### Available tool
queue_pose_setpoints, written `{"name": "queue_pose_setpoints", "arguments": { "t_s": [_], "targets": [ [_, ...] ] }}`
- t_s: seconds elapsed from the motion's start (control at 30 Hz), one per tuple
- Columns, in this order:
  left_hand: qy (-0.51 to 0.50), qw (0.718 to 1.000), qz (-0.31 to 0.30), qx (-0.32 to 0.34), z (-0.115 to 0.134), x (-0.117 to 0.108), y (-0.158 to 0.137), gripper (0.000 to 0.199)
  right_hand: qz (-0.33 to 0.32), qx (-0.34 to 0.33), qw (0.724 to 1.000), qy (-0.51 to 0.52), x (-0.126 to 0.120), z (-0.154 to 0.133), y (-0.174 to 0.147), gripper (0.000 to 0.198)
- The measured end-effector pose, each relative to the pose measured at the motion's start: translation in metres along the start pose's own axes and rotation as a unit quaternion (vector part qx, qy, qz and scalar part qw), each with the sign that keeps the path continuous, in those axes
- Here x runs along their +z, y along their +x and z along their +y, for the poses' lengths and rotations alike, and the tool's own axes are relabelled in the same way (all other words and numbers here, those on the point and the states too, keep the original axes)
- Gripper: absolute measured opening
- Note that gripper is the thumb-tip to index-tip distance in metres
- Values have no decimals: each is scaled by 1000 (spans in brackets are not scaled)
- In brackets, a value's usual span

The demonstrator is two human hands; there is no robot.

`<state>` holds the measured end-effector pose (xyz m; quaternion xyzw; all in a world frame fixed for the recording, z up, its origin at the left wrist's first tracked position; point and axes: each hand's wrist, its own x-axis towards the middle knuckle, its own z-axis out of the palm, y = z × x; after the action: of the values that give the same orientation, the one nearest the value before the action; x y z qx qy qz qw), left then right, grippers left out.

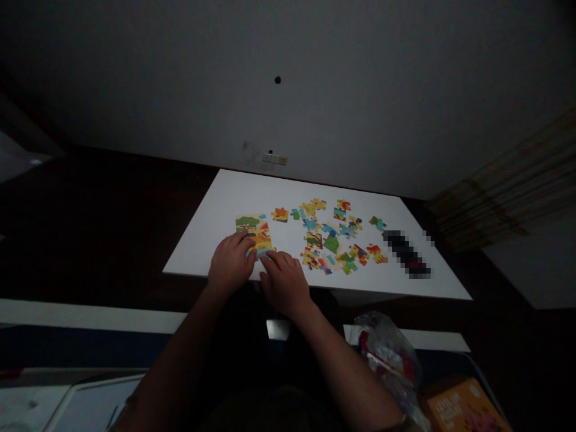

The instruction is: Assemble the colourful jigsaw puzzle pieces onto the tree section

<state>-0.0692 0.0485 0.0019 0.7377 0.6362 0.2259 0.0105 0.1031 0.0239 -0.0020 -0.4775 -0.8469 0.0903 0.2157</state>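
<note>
A partly joined jigsaw puzzle (pixel 252 224) lies on the left part of the white table, showing a green tree and yellow ground. My left hand (pixel 231 263) rests over its lower left side, fingers stretched out on the pieces. At the lower edge of the puzzle, my right hand (pixel 284 281) has its fingertips closed at a pale blue puzzle piece (pixel 262 255); the fingers partly hide it. Loose puzzle pieces (pixel 332 243) are scattered to the right of both hands, some of them overlapping or touching.
The white table (pixel 202 240) stands against a grey wall with a socket strip (pixel 275 159). A blurred dark object (pixel 407 255) lies at the table's right. Below, near my right arm, are a clear plastic bag (pixel 389 351) and an orange box (pixel 465 408).
</note>
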Motion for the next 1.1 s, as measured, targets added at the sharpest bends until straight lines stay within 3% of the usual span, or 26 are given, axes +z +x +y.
{"name": "queue_pose_setpoints", "arguments": {
  "t_s": [1.1],
  "targets": [
    [23, 1000, -15, 6, 4, 2, 1, 30, 39, -35, 997, 58, 1, 31, -45, 32]
  ]
}}
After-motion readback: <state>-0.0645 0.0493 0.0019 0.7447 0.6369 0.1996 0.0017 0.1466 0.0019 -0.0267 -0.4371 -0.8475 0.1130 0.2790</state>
